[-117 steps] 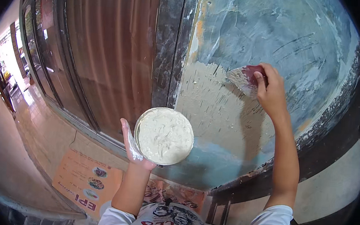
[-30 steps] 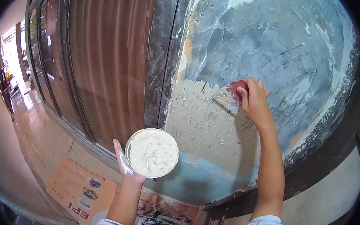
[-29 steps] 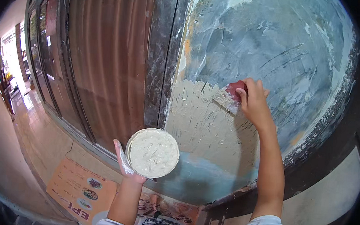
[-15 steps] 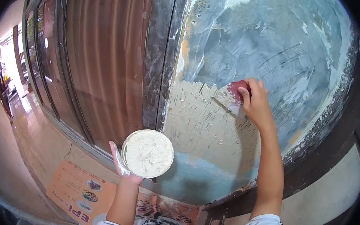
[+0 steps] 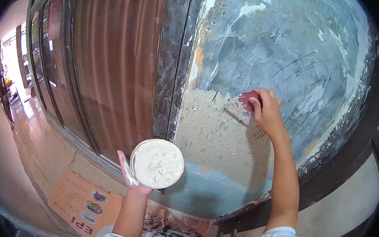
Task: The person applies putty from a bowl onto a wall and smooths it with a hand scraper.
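Note:
My left hand holds up a round clear plastic bowl full of pale putty, low in the middle of the view. My right hand grips a putty knife with a red handle and a wide metal blade. The blade is pressed flat against the blue-grey wall, at the top right edge of a beige patch of fresh putty that covers the wall's lower left part.
A dark metal frame post runs beside the wall, with a brown corrugated shutter left of it. An orange printed sheet lies on the tiled floor below. A dark wooden frame borders the wall's right side.
My right hand has slid the putty knife down the wall from its higher earlier spot, then moved it only slightly. The bowl in my left hand has dropped a little lower.

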`<state>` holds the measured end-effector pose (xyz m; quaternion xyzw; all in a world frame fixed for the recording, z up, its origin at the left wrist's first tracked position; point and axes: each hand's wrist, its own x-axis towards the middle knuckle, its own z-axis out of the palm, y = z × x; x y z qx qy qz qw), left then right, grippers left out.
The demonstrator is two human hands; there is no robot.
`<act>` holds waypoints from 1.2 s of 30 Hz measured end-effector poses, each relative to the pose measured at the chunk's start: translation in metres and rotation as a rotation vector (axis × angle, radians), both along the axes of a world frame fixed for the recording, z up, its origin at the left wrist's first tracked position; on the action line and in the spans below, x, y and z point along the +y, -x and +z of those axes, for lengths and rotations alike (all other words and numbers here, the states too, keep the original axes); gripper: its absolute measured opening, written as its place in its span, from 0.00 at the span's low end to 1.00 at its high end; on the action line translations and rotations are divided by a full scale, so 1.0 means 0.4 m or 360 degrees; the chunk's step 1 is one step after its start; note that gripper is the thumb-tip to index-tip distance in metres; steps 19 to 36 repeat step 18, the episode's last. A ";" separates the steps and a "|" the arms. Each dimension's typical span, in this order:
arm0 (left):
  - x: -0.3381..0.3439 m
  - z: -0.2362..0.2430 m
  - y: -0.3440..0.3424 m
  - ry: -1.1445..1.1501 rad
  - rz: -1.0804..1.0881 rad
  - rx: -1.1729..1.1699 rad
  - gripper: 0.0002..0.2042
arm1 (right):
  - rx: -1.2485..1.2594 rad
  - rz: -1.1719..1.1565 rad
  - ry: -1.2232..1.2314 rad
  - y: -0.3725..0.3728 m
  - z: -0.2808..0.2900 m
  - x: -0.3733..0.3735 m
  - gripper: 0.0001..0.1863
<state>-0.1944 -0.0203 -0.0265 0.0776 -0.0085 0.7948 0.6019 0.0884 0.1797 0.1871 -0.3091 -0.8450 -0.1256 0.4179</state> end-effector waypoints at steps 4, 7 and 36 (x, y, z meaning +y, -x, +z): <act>-0.005 0.009 0.000 -0.0059 -0.0046 0.0015 0.47 | -0.0112 -0.0157 -0.0180 0.009 0.000 0.008 0.06; -0.010 0.004 0.004 0.0040 0.0059 0.0081 0.48 | 0.0305 0.0065 0.0061 -0.004 0.031 0.000 0.07; -0.026 -0.010 0.012 0.0120 0.0059 0.0041 0.47 | 0.0200 -0.0033 0.0104 -0.008 0.028 0.020 0.08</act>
